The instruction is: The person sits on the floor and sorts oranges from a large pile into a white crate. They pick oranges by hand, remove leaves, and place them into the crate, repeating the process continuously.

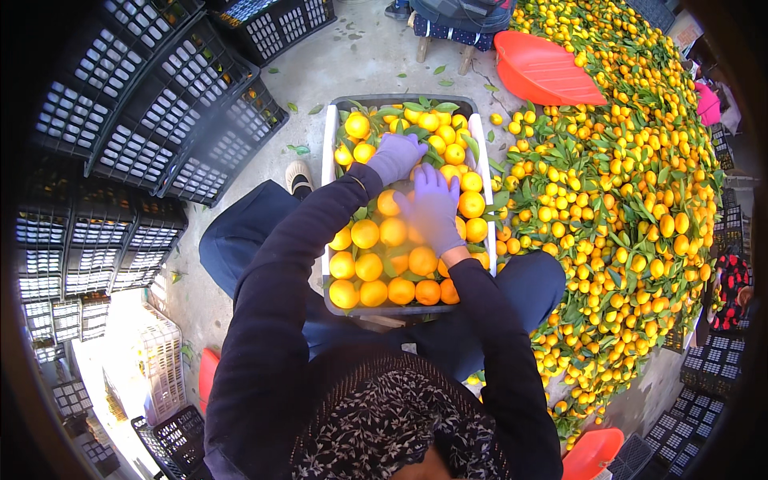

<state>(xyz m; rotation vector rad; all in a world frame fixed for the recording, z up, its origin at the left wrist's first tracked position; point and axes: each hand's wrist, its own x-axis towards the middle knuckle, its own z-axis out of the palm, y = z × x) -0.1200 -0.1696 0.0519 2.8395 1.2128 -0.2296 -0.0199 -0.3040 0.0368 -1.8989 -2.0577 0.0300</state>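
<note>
Between my knees stands a black plastic crate point(384, 311) with white lining along its two long sides point(329, 144). Orange citrus fruits point(393, 231) fill it, laid in rows at the near end and mixed with green leaves point(447, 108) at the far end. My left hand point(396, 157), in a purple glove, reaches across the fruit; its fingertips dip among leaves, and whether they grip anything is hidden. Just nearer, my gloved right hand point(433, 207) lies palm down on the fruit, thumb spread from its outstretched fingers. A hazy blur partly veils it.
A large heap of leafy citrus point(600, 198) spreads along my right side, with a red plastic scoop point(543, 72) at its far edge. Stacked black crates point(174, 108) rise on the left. Ahead is a cloth-covered stool point(453, 35) with a person on it. Another red scoop point(591, 453) lies behind right.
</note>
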